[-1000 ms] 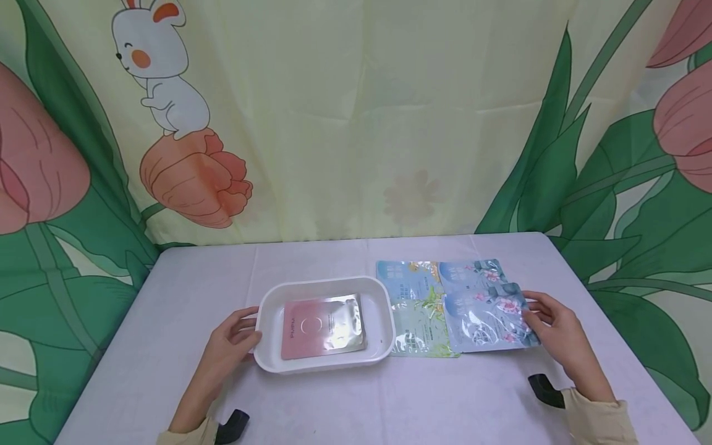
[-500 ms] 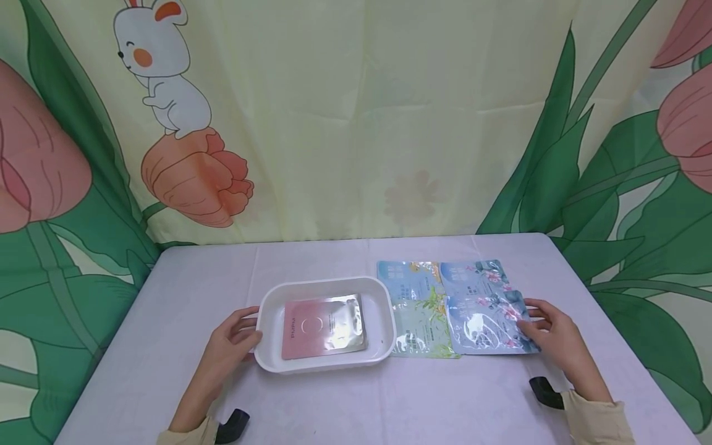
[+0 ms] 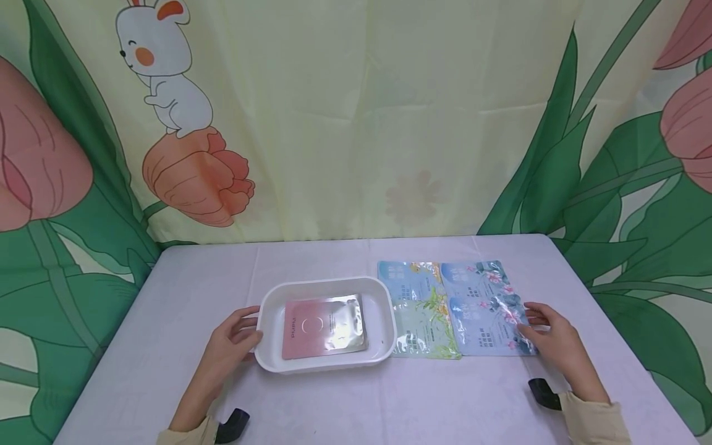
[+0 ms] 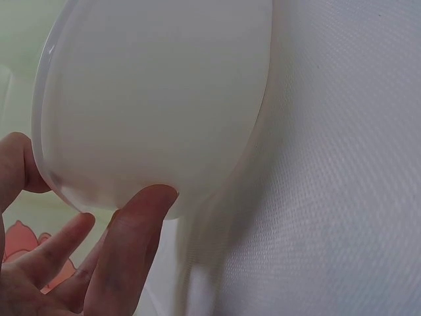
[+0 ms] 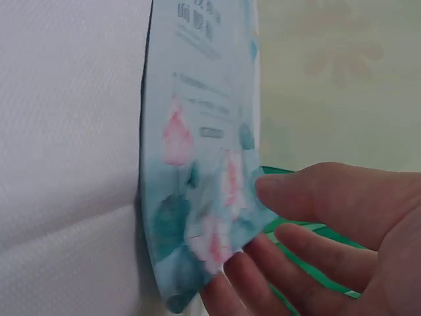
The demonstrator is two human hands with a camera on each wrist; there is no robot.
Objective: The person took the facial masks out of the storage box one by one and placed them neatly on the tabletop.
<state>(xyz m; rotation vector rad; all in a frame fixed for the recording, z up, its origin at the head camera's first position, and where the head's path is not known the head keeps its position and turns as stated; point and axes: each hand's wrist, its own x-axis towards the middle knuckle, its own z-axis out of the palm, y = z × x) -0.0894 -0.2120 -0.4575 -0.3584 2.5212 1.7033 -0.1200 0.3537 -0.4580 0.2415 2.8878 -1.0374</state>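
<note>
At the left end of a white plastic tray [image 3: 324, 364], my left hand [image 3: 230, 340] touches the outside wall. In the left wrist view, the thumb [image 4: 145, 210] lies against that wall and fingertips meet the rim. Inside the tray lies a pink and silver sheet mask packet [image 3: 324, 326]. My right hand [image 3: 559, 337] pinches the right edge of a blue floral sheet mask packet [image 3: 492, 324], thumb on top and fingers beneath. This packet lies nearly flat; its edge is lifted a little in the right wrist view [image 5: 197, 164].
Behind the held packet lies another blue floral packet [image 3: 473, 278]. To its left are a blue packet with orange flowers [image 3: 408, 278] and a green packet [image 3: 419, 330], which meets the tray's right side. A white cloth covers the table [image 3: 356, 408]; a printed curtain [image 3: 334, 123] hangs behind.
The blue floral packet in my right hand has come down and toward me, off the blue packet behind it, and now lies flatter. My left hand and the tray have stayed still.
</note>
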